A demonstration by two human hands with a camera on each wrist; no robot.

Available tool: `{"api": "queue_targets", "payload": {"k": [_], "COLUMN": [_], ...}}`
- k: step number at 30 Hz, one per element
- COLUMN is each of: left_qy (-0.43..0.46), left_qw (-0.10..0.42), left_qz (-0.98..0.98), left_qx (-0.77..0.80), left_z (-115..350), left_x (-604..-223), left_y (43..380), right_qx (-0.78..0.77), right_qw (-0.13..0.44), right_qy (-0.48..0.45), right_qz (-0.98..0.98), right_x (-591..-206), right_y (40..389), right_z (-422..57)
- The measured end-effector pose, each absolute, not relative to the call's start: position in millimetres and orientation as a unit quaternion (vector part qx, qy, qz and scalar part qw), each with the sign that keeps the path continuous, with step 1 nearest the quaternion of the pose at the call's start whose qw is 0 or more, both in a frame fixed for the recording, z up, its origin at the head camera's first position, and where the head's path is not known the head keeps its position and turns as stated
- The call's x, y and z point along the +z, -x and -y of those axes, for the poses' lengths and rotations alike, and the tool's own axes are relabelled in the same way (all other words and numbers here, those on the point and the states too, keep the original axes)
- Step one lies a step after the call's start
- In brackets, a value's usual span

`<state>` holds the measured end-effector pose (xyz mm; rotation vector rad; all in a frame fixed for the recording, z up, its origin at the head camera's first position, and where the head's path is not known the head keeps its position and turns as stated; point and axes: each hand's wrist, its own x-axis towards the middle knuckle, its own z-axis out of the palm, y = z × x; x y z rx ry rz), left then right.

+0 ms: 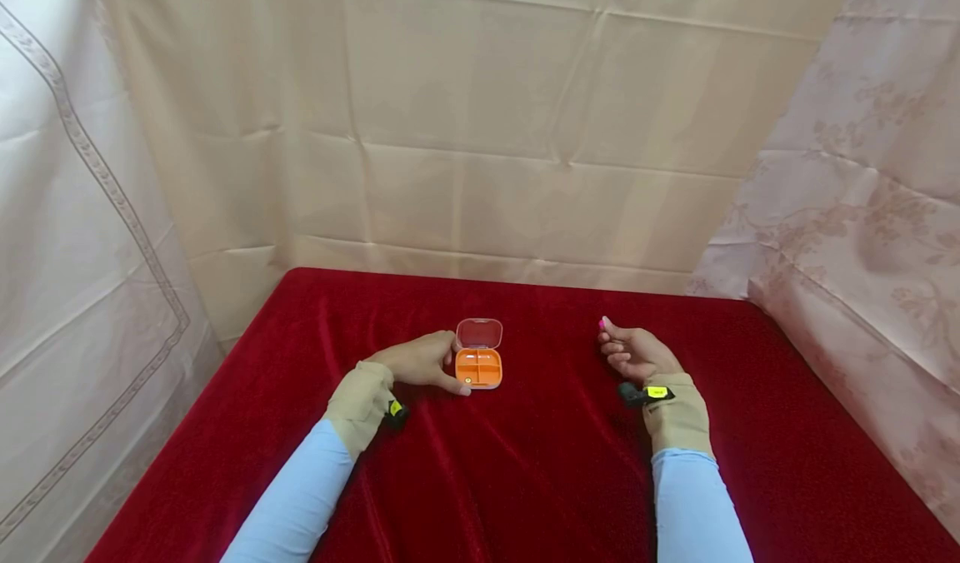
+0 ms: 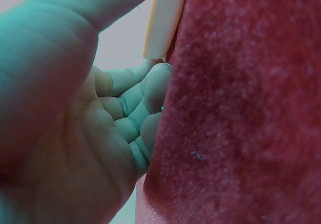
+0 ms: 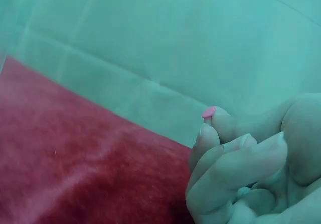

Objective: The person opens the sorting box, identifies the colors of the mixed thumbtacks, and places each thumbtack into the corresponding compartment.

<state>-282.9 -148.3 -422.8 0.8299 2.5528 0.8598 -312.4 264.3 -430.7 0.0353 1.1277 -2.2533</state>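
Note:
An orange pill box with several compartments lies on the red cloth, its clear lid tipped back away from me. One small pale round piece with a dark centre sits in its near left compartment. My left hand grips the box from the left, thumb at the near side and forefinger at the far left; the pale side wall shows between them in the left wrist view. Off to the right, my right hand pinches a small pink disc between thumb and forefinger, its other fingers curled, raised over the cloth.
Red velvet-like cloth covers the table, with soft creases. A beige curtain hangs behind the far edge, a white one to the left and a floral one to the right. Each wrist wears a small black camera.

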Motion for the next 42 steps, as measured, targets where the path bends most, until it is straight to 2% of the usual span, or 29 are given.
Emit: {"api": "queue_targets", "payload": {"k": [5,10,16,24,27,42], "left_qy": [-0.291,-0.291,-0.291,-0.291,-0.289,-0.294], "left_qw": [0.162,0.161,0.162,0.162,0.164,0.161], "left_qz": [-0.894,-0.893,-0.893,-0.892,-0.892,-0.892], "left_qx": [0.300,0.302,0.304,0.305,0.307,0.304], "left_z": [148.4,148.3,147.9,148.4,148.8,148.2], "left_x": [-421.6,-420.8,-419.8,-419.3,-419.3,-417.9], "left_y": [281.9,281.4,280.6,280.6,280.7,279.6], "right_qx": [-0.860,-0.855,-0.838,-0.785,-0.752,-0.684], "right_qw": [0.375,0.376,0.340,0.202,0.171,0.150], "right_qy": [0.027,0.034,0.024,-0.029,-0.040,-0.029], "right_qz": [-0.344,-0.356,-0.427,-0.585,-0.636,-0.713], "right_x": [-433.5,-431.4,-422.6,-417.9,-417.9,-414.4], "right_y": [314.7,313.5,310.9,308.9,308.6,306.4], "right_z": [-269.2,-269.0,-265.2,-253.5,-249.0,-241.7]}}
